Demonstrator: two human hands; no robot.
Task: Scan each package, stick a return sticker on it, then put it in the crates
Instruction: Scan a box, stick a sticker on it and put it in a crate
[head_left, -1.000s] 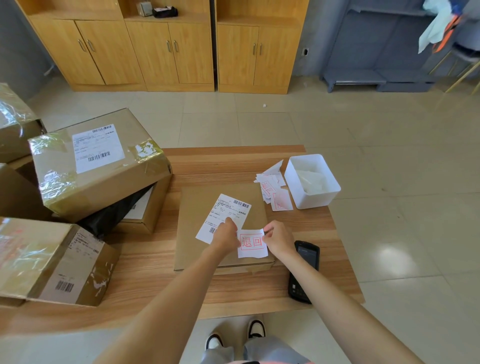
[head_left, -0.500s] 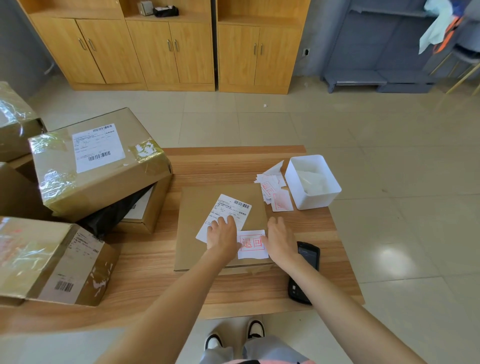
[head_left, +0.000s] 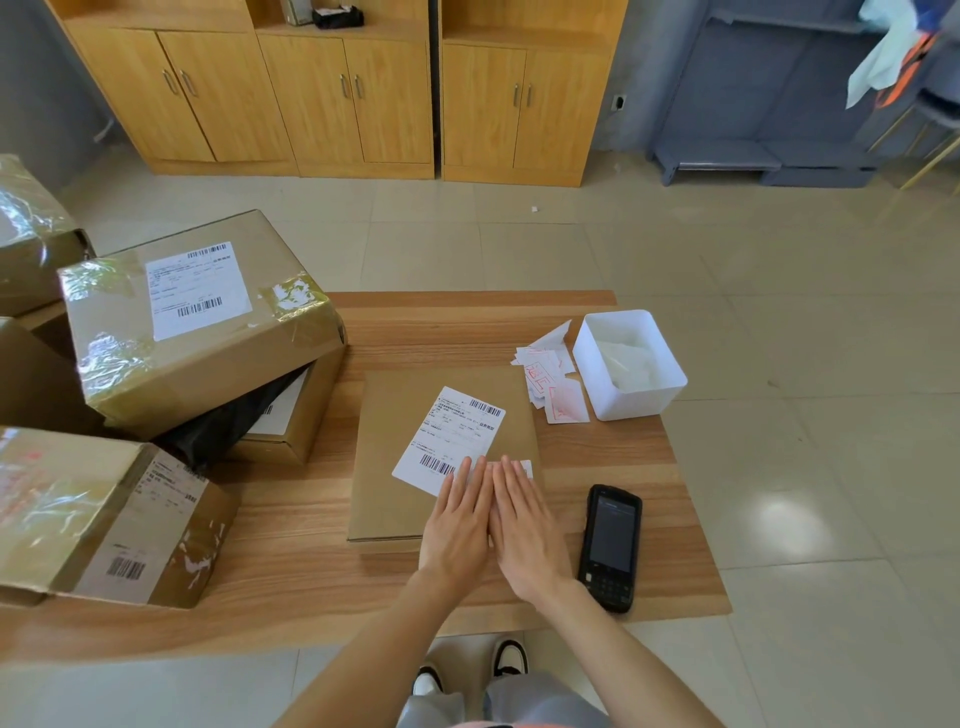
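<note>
I see my left hand (head_left: 460, 525) and right hand (head_left: 524, 519), fingers straight, pressing what seems a white return sticker (head_left: 525, 467) onto the flat brown cardboard package (head_left: 400, 467) beside the black handheld scanner (head_left: 610, 545).

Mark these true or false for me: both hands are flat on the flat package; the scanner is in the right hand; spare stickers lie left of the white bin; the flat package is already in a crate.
1. Both the left hand and the right hand lie flat on the flat package. True.
2. The scanner is in the right hand. False: it lies on the table, right of the hands.
3. Spare stickers lie left of the white bin. True.
4. The flat package is in a crate. False: it rests on the table.
</note>
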